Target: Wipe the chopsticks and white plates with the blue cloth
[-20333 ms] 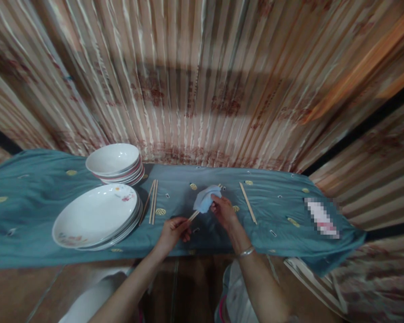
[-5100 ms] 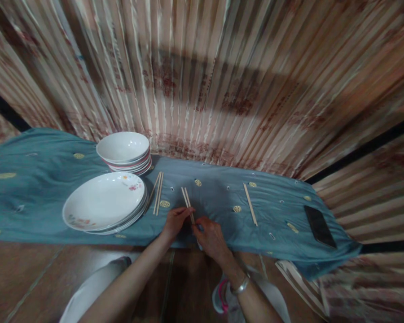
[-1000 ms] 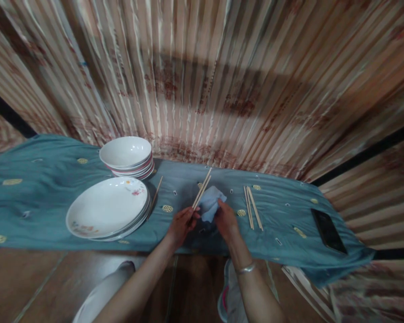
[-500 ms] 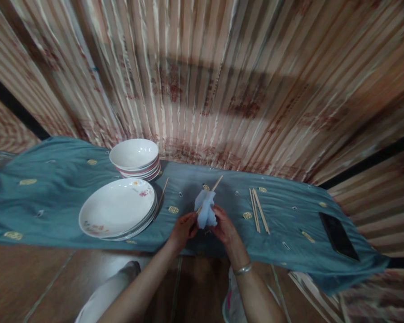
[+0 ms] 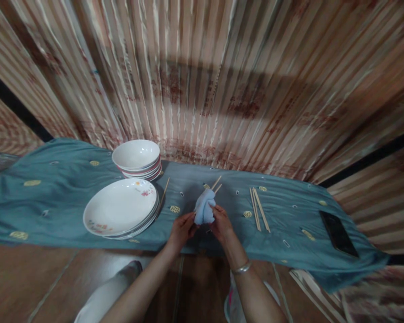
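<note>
A light blue cloth (image 5: 205,207) is bunched around a pair of chopsticks (image 5: 217,183), whose two tips stick out beyond its far edge, slightly apart. My left hand (image 5: 183,228) pinches the cloth's near left side. On the right side of the cloth, the fingers of my right hand (image 5: 222,222) are closed on it. Whether either hand also grips the chopsticks inside is hidden by the fabric. Several loose chopsticks (image 5: 258,208) lie on the tablecloth to the right of my right hand.
A stack of plates (image 5: 121,206) stands at the left, with a stack of bowls (image 5: 136,154) behind it. One chopstick (image 5: 164,195) lies beside the plates. At the right is a black phone (image 5: 338,233) on the teal tablecloth (image 5: 63,188). A pleated curtain (image 5: 202,89) hangs behind.
The cloth has been folded over the chopsticks, and two tips now show where one showed before. Both hands stay in nearly the same place. The view has shifted slightly.
</note>
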`<state>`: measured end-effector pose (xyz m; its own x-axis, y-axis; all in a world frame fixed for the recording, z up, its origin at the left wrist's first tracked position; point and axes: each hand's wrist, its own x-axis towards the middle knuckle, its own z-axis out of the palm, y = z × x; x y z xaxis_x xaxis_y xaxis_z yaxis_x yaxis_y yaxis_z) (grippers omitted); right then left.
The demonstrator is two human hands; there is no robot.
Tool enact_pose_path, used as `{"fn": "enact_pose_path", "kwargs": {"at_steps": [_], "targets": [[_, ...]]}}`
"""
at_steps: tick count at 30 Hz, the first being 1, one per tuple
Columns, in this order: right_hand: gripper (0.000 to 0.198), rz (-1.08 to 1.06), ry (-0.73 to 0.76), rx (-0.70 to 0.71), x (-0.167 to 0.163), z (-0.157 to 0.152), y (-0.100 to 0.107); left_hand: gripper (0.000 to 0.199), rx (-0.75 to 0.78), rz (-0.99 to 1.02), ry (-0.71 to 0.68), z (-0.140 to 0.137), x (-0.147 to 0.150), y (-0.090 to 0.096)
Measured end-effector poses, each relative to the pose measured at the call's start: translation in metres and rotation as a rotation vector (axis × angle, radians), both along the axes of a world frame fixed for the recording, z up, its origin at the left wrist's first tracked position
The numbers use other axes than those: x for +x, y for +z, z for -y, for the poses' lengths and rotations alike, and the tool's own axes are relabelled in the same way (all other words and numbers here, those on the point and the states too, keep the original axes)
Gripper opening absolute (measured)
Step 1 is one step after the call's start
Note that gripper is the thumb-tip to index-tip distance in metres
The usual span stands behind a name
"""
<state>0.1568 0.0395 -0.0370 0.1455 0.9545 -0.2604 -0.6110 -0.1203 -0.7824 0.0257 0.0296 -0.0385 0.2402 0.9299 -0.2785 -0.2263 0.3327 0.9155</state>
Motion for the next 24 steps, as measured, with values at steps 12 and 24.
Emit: {"fn": "enact_pose_path", "kwargs": {"at_steps": [12,24], "targets": [[0.015,0.065,0.123,-0.07,0.005,0.016,0.007,0.039,-0.151,0.007,-0.074,0.012,0.003,0.002],[0.019,0.101,-0.082,-0.018,0.056,0.007,0.008,0.049,-0.103,-0.006,-0.211,0.026,-0.008,-0.003]]}}
